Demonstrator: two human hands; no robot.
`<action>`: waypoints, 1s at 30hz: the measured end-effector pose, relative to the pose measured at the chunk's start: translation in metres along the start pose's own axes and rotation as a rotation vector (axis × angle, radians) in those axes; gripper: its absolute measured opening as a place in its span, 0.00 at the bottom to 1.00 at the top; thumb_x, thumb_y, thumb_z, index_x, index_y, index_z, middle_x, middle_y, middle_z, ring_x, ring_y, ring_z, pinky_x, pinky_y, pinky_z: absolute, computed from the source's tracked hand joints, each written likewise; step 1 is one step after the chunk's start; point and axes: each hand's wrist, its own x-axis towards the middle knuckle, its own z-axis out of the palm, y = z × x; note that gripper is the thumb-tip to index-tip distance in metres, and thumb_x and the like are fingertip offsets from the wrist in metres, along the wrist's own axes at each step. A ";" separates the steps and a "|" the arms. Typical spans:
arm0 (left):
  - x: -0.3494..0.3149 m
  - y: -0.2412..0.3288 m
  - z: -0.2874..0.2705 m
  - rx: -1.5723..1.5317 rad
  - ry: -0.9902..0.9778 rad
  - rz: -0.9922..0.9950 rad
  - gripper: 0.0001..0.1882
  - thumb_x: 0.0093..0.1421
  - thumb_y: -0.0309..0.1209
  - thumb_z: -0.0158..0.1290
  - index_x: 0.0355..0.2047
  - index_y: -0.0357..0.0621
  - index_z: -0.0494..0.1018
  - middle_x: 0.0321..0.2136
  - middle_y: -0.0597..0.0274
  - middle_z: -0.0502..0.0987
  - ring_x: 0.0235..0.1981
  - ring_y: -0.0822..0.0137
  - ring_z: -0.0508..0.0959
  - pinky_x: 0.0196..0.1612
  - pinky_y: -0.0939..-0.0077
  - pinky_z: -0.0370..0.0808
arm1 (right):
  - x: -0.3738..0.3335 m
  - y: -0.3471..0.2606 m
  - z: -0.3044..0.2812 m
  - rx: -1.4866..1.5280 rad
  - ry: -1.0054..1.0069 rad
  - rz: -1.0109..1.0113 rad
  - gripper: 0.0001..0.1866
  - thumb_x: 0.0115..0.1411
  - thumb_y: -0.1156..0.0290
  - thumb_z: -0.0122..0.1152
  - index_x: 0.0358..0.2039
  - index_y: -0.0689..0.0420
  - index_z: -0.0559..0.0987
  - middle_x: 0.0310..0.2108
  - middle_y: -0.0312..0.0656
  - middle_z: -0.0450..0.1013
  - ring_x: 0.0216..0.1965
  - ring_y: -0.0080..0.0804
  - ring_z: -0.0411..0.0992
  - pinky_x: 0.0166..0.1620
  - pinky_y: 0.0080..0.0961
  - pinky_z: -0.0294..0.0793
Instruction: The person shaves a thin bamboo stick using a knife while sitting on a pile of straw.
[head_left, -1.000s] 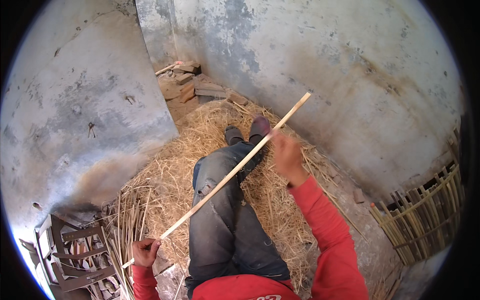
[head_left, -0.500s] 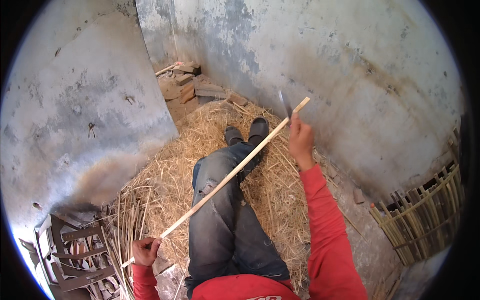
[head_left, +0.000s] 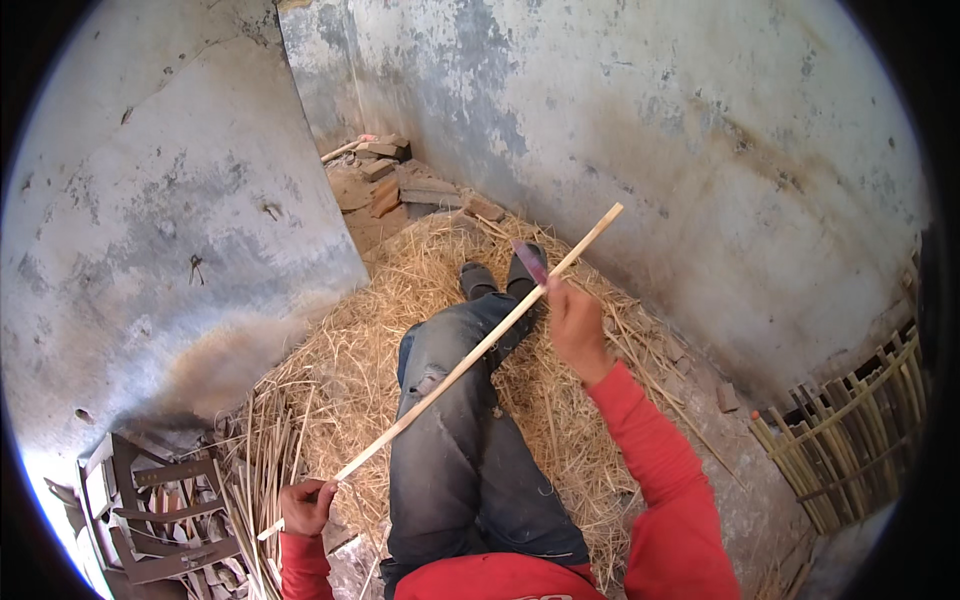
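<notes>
Left hand, clenched in a firm grip around the near end of a long pale bamboo strip, low at the near left, just beside the left thigh. Right hand, closed on the handle of a knife with a dark blade, pressed against the strip close to its far end. Blade pointed up and away, touching the strip there. Strip stretched diagonally from near left to far right, across the lap and the legs in grey jeans, with the far tip free in the air before the wall. Sat on a heap of dry straw, legs out toward the far corner. Near the left hand, a bundle of thin split strips on the floor, and left of it some dark metal frames. Broken bricks piled in the far corner. At the near right, a woven bamboo fence, well apart from both hands.
</notes>
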 end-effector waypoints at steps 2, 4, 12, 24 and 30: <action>-0.003 -0.002 -0.002 -0.107 0.028 -0.014 0.16 0.64 0.34 0.67 0.26 0.31 0.83 0.13 0.68 0.72 0.16 0.80 0.66 0.19 0.77 0.60 | -0.011 -0.003 -0.001 0.035 -0.072 -0.100 0.27 0.77 0.54 0.46 0.35 0.64 0.84 0.19 0.58 0.72 0.21 0.58 0.72 0.26 0.45 0.68; -0.002 0.004 -0.003 -0.044 0.001 -0.008 0.16 0.64 0.33 0.67 0.26 0.30 0.83 0.13 0.68 0.73 0.16 0.80 0.66 0.19 0.78 0.60 | 0.007 0.019 -0.006 0.021 -0.048 -0.033 0.28 0.78 0.53 0.45 0.35 0.64 0.84 0.19 0.59 0.72 0.20 0.57 0.72 0.26 0.45 0.68; -0.003 -0.002 0.010 -0.101 0.003 -0.043 0.16 0.63 0.33 0.67 0.26 0.30 0.83 0.14 0.68 0.73 0.18 0.81 0.67 0.20 0.78 0.61 | -0.037 -0.005 0.003 0.070 -0.116 -0.064 0.27 0.77 0.54 0.47 0.32 0.63 0.81 0.17 0.57 0.69 0.17 0.50 0.70 0.24 0.46 0.64; 0.009 0.033 0.029 -0.027 -0.045 -0.028 0.15 0.65 0.33 0.65 0.27 0.31 0.83 0.13 0.68 0.72 0.17 0.80 0.67 0.21 0.77 0.61 | -0.022 -0.017 -0.001 0.106 -0.177 -0.209 0.21 0.77 0.57 0.46 0.42 0.55 0.86 0.22 0.54 0.77 0.24 0.55 0.78 0.28 0.49 0.75; 0.017 0.054 0.038 0.023 -0.049 -0.034 0.15 0.65 0.34 0.66 0.28 0.31 0.83 0.13 0.69 0.70 0.17 0.80 0.66 0.21 0.76 0.62 | -0.069 -0.057 0.012 0.128 -0.462 -0.225 0.16 0.74 0.58 0.53 0.41 0.52 0.86 0.26 0.54 0.78 0.26 0.58 0.77 0.28 0.49 0.74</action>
